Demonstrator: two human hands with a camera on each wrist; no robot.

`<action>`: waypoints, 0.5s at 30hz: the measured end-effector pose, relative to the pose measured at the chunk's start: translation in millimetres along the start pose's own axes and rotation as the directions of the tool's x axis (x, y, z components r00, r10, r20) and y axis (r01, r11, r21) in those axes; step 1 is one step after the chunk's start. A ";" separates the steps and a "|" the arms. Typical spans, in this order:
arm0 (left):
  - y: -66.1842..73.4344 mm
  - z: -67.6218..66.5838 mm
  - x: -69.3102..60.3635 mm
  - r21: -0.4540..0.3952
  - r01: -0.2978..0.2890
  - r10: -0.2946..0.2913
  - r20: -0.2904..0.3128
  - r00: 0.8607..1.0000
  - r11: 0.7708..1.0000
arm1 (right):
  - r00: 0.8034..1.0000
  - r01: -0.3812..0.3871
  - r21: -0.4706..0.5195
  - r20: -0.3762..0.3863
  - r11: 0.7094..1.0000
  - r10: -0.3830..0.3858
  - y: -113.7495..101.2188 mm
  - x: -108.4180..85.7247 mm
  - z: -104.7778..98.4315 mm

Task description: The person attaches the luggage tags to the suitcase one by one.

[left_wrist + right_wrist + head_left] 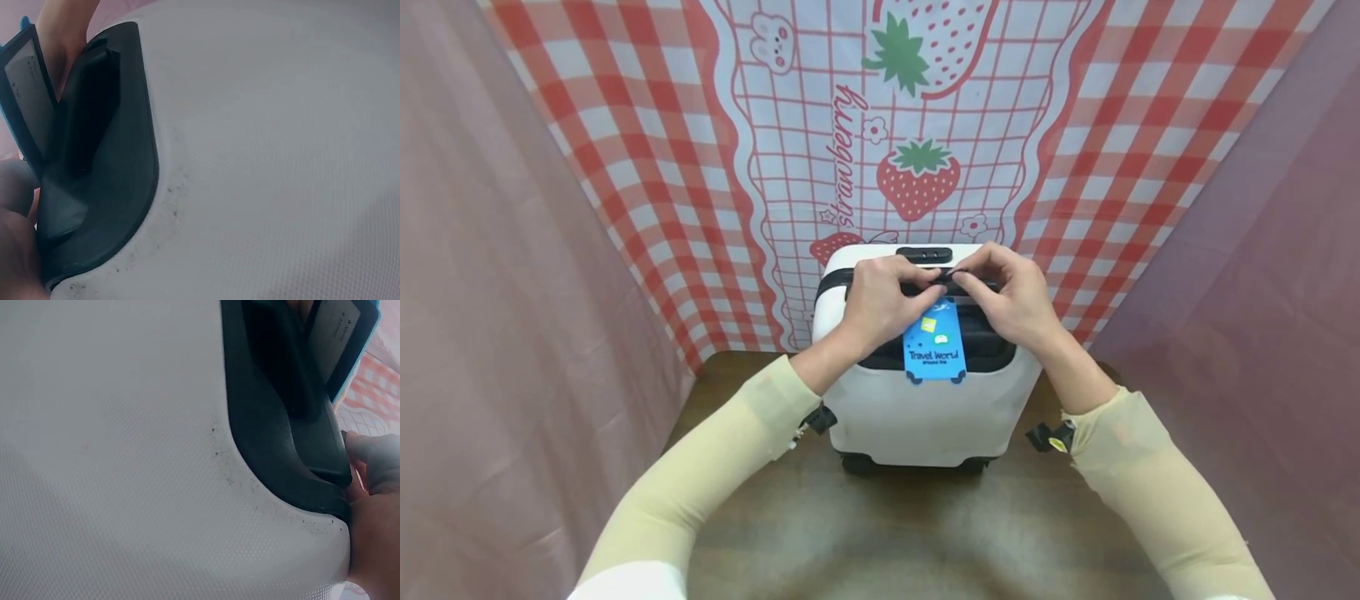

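Left grip [883,300] and right grip [1015,296] pinch dark strap [952,272]; blue tag [934,340] hangs just below, long axis down suitcase [925,421] face, left nearer.

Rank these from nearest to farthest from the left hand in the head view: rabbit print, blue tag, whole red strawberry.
1. Blue tag: just right of the left hand.
2. Whole red strawberry: on the cloth behind the suitcase.
3. Rabbit print: higher, farther left.

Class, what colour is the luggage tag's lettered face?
Mainly blue; the luggage tag's lettered face shows best in the head view.
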State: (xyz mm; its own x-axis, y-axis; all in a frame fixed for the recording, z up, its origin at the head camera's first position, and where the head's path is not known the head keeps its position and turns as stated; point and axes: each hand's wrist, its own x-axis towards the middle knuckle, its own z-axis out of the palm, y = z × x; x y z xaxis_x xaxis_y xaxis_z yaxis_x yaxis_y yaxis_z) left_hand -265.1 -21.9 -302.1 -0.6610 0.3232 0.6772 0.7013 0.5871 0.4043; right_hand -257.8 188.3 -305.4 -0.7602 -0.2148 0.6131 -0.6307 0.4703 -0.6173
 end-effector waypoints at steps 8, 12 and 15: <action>-1.2 0.0 0.2 -0.002 -0.007 0.007 0.006 1.000 1.000 | 0.998 0.034 0.080 -0.056 0.996 -0.030 3.1 -1.9 -2.8; 0.4 2.0 1.0 -0.009 -0.014 0.014 -0.003 1.000 1.000 | 0.996 0.052 0.107 -0.080 0.993 -0.043 4.9 -2.7 -4.7; 0.7 3.2 -0.1 -0.009 -0.005 0.005 -0.010 1.000 1.000 | 0.997 0.058 0.122 -0.059 0.991 -0.051 5.5 -3.8 -4.8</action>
State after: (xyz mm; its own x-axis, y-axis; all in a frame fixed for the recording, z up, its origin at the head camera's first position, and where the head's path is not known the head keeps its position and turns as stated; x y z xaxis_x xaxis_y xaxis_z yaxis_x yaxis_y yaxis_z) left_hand -265.5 -19.1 -303.9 -0.6551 0.3185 0.6851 0.7068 0.5788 0.4068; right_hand -257.6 195.8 -308.8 -0.7162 -0.1877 0.6721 -0.6882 0.3495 -0.6358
